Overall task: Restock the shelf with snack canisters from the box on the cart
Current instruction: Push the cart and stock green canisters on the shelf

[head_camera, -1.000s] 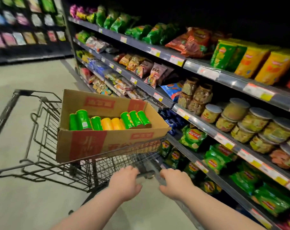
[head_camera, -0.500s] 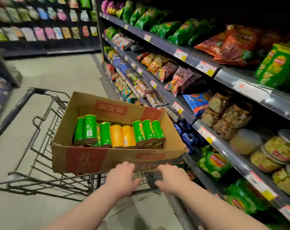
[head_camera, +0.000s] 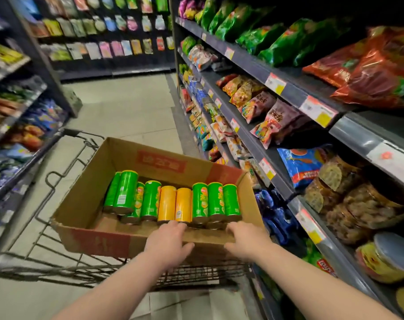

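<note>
A brown cardboard box (head_camera: 92, 190) sits on a wire cart (head_camera: 57, 229). Inside it lie several green snack canisters (head_camera: 126, 192) and two yellow canisters (head_camera: 167, 203), side by side with their ends toward me. My left hand (head_camera: 168, 243) is on the box's near wall, its fingers over the rim by the yellow canisters' ends and its thumb on the outer face. Farther right on the same wall, my right hand (head_camera: 247, 241) grips the same way, in front of the green canisters on the right. The fingertips of both hands are hidden.
Dark shelves (head_camera: 286, 88) full of snack bags and tubs run along the right, close to the cart. Another shelf rack (head_camera: 23, 116) lines the left. A tiled aisle floor (head_camera: 127, 112) stretches ahead to a back wall of hanging packets.
Both hands left the cart's handle and moved forward onto the box's near wall. The view swung left, and the cart now points down the aisle.
</note>
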`<state>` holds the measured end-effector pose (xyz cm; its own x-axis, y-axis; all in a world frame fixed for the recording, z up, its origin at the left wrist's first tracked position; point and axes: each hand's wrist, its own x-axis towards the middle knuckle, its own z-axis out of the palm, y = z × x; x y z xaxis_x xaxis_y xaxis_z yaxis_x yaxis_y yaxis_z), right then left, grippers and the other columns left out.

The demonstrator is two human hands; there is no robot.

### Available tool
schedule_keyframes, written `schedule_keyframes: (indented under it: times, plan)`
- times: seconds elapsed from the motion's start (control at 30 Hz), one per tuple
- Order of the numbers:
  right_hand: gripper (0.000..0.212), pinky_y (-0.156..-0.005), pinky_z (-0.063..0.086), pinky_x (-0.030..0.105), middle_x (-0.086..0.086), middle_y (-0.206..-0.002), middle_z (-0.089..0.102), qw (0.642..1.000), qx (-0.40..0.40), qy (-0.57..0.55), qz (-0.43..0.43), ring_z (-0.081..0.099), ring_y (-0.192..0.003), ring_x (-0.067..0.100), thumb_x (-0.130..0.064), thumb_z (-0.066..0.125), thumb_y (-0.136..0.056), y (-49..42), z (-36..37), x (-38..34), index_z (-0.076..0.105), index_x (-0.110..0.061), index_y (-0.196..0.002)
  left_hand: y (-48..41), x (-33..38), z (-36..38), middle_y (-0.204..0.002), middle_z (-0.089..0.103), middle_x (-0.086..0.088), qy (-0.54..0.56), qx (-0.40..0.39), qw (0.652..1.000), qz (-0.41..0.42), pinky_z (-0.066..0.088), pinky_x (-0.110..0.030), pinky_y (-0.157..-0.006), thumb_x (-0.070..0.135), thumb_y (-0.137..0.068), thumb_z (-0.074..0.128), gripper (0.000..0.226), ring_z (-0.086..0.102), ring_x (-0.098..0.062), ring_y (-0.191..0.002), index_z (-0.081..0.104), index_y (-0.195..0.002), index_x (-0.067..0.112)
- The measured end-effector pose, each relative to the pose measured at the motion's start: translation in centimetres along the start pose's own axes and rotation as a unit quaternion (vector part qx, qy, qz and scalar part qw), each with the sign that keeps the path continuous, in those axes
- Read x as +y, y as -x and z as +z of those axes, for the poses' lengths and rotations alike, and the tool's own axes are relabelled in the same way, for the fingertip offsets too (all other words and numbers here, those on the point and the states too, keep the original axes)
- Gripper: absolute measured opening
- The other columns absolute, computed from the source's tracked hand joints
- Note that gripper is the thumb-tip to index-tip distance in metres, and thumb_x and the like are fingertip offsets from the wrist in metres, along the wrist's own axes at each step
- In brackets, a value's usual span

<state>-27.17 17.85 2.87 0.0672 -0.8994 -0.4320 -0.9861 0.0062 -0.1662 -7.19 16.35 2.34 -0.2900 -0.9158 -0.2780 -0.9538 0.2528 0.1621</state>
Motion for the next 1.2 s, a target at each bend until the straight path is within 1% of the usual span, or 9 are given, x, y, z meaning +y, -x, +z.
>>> schedule_keyframes:
  times: [0.17, 0.3, 0.43, 0.67, 0.87, 0.97, 1.07, 1.13, 1.2]
  plan:
    - [0.044, -0.095, 0.046, 0.038, 0.001, -0.13, 0.054, 1.0, -0.001, -0.021, 0.0, 0.053, -0.117, 0.027, -0.044, 0.054, -0.088, -3.4, -0.2, 1.3, 0.049, -0.025, -0.127, -3.0, 0.0, -0.5, -0.134, 0.048, 0.0, -0.014, -0.016, 1.0, -0.019, 0.044, -0.037, -0.097, 0.05, -0.088, 0.052, 0.051, 0.048, -0.021, -0.121, 0.045, -0.13, 0.022]
    - [0.044, -0.093, 0.048, 0.038, 0.0, -0.128, 0.056, 0.999, -0.019, -0.028, 0.015, 0.055, -0.115, 0.026, -0.045, 0.055, -0.088, -5.7, 0.0, 1.8, 0.05, -0.025, -0.127, -6.2, -0.4, 0.1, -0.137, 0.047, 0.0, -0.009, -0.042, 0.999, -0.013, 0.046, -0.035, -0.098, 0.051, -0.088, 0.052, 0.053, 0.049, -0.02, -0.122, 0.045, -0.132, 0.023]
    - [0.044, -0.093, 0.048, 0.038, 0.001, -0.127, 0.057, 0.997, -0.037, -0.046, 0.049, 0.056, -0.114, 0.026, -0.043, 0.055, -0.087, -8.5, 0.0, 2.8, 0.051, -0.024, -0.127, -10.2, -1.0, 0.5, -0.131, 0.05, 0.002, 0.009, -0.062, 0.998, 0.015, 0.046, -0.033, -0.096, 0.051, -0.088, 0.052, 0.05, 0.051, -0.018, -0.118, 0.048, -0.129, 0.023]
    - [0.041, -0.095, 0.047, 0.04, 0.004, -0.122, 0.058, 0.986, -0.076, -0.09, 0.118, 0.055, -0.112, 0.027, -0.042, 0.054, -0.087, -15.7, 0.0, 3.2, 0.051, -0.022, -0.122, -17.9, -3.3, 0.9, -0.133, 0.048, 0.001, 0.033, -0.113, 0.993, 0.029, 0.044, -0.034, -0.098, 0.05, -0.088, 0.054, 0.052, 0.049, -0.019, -0.121, 0.046, -0.132, 0.022]
    - [0.04, -0.095, 0.047, 0.038, 0.008, -0.124, 0.056, 0.977, -0.101, -0.103, 0.155, 0.054, -0.115, 0.029, -0.036, 0.055, -0.087, -21.5, 1.6, 3.3, 0.05, -0.018, -0.123, -23.2, -4.7, 2.8, -0.143, 0.039, -0.003, 0.04, -0.167, 0.985, 0.026, 0.041, -0.034, -0.101, 0.05, -0.088, 0.054, 0.069, 0.045, -0.024, -0.127, 0.028, -0.146, 0.021]
    - [0.045, -0.097, 0.046, 0.038, 0.009, -0.128, 0.053, 0.974, -0.119, -0.103, 0.16, 0.053, -0.118, 0.03, -0.034, 0.056, -0.087, -23.8, 2.6, 3.6, 0.047, -0.017, -0.128, -25.3, -5.1, 4.0, -0.147, 0.037, -0.004, 0.075, -0.187, 0.979, 0.025, 0.041, -0.036, -0.104, 0.048, -0.087, 0.057, 0.078, 0.045, -0.023, -0.13, 0.02, -0.149, 0.02]
    - [0.048, -0.097, 0.046, 0.04, 0.011, -0.13, 0.049, 0.97, -0.127, -0.114, 0.172, 0.051, -0.119, 0.032, -0.035, 0.057, -0.088, -25.7, 3.7, 3.6, 0.043, -0.015, -0.129, -27.1, -5.3, 5.4, -0.152, 0.031, -0.006, 0.106, -0.216, 0.971, -0.001, 0.038, -0.036, -0.106, 0.047, -0.087, 0.058, 0.084, 0.041, -0.024, -0.133, 0.013, -0.151, 0.018]
    - [0.05, -0.097, 0.046, 0.04, 0.011, -0.131, 0.047, 0.966, -0.122, -0.13, 0.184, 0.051, -0.119, 0.032, -0.036, 0.057, -0.089, -26.7, 4.4, 3.6, 0.041, -0.013, -0.131, -28.0, -5.2, 6.5, -0.15, 0.032, -0.011, 0.146, -0.232, 0.962, -0.016, 0.037, -0.036, -0.108, 0.046, -0.086, 0.059, 0.088, 0.041, -0.026, -0.133, 0.01, -0.151, 0.014]
    - [0.06, -0.099, 0.044, 0.039, 0.012, -0.134, 0.045, 0.96, -0.121, -0.16, 0.197, 0.049, -0.122, 0.031, -0.035, 0.057, -0.089, -27.4, 5.0, 3.6, 0.033, -0.012, -0.139, -28.6, -5.1, 7.3, -0.148, 0.034, -0.013, 0.187, -0.234, 0.953, -0.037, 0.037, -0.033, -0.106, 0.044, -0.086, 0.061, 0.091, 0.042, -0.026, -0.132, 0.007, -0.151, 0.012]
